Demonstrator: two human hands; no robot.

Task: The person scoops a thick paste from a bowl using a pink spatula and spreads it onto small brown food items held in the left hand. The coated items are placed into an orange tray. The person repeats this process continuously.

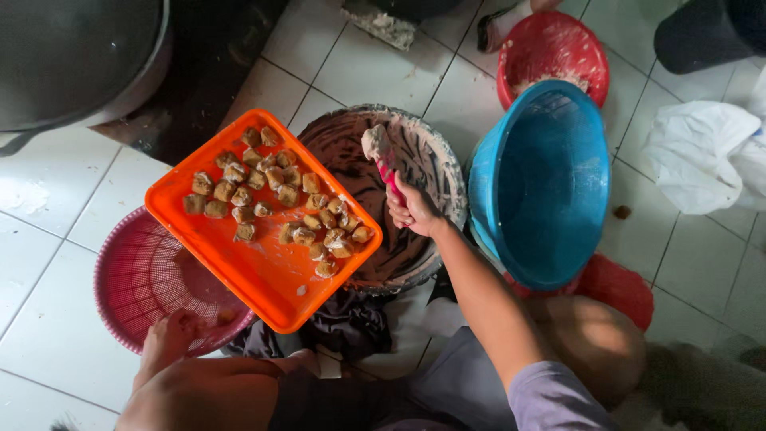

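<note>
The right hand is clamped around the pink handle of a spatula, whose pale blade, coated in batter, rests against the inside of a wide metal bowl. The bowl stands on the white tiled floor directly beneath this hand, its walls streaked with brownish batter.

The left hand sits lower and well apart from the right, its fingers curled at the near edge of a red mesh basket. Whether it grips the basket rim or the orange tray above it cannot be told. The tray is tilted, with its far corner over the bowl and its near part over the basket. On the half of the tray farther from the left hand lie many small brown cubes, dusted with white and bunched together toward the bowl side.

Just right of the right hand stands a large blue basin, tipped on its side, touching the bowl. Beyond the basin is a red basket with white crumbs inside. Far to the right lies a crumpled white cloth. Far above the left hand sits a big dark pot.
</note>
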